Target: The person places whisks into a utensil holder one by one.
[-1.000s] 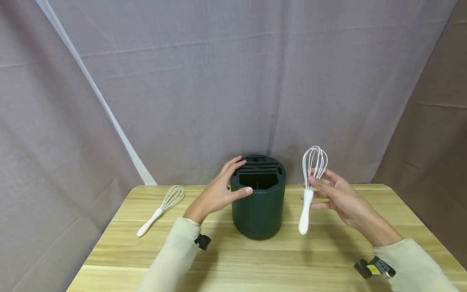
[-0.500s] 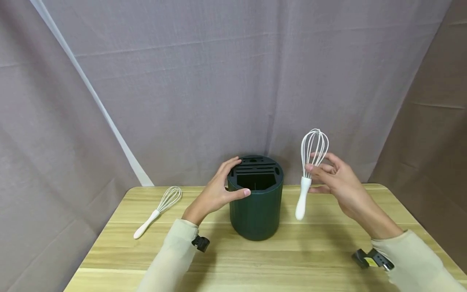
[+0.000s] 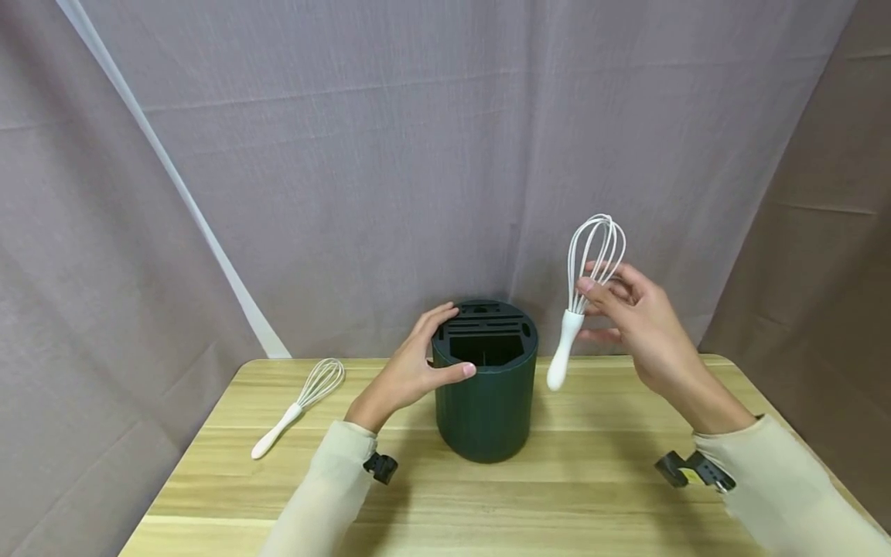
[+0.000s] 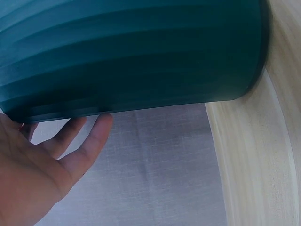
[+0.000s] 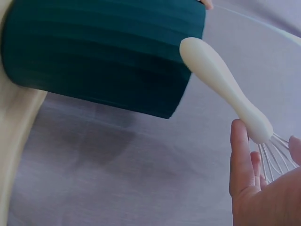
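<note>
A dark green round holder (image 3: 487,402) with slots and a rectangular opening in its top stands mid-table. My left hand (image 3: 411,370) grips its rim on the left side, thumb in front and fingers over the top; the left wrist view shows the ribbed holder wall (image 4: 131,52) against my palm (image 4: 42,165). My right hand (image 3: 629,325) pinches a white whisk (image 3: 581,294) by its wires, handle pointing down, in the air just right of the holder's top. The right wrist view shows the whisk handle (image 5: 221,80) beside the holder (image 5: 103,52).
A second white whisk (image 3: 295,406) lies flat on the left part of the wooden table (image 3: 487,503). Grey-brown curtains hang close behind and on both sides. Small black camera clips sit at both wrists.
My right hand has lifted the whisk upward and slightly left, from beside the holder's wall to above rim height. My left hand has stayed on the holder.
</note>
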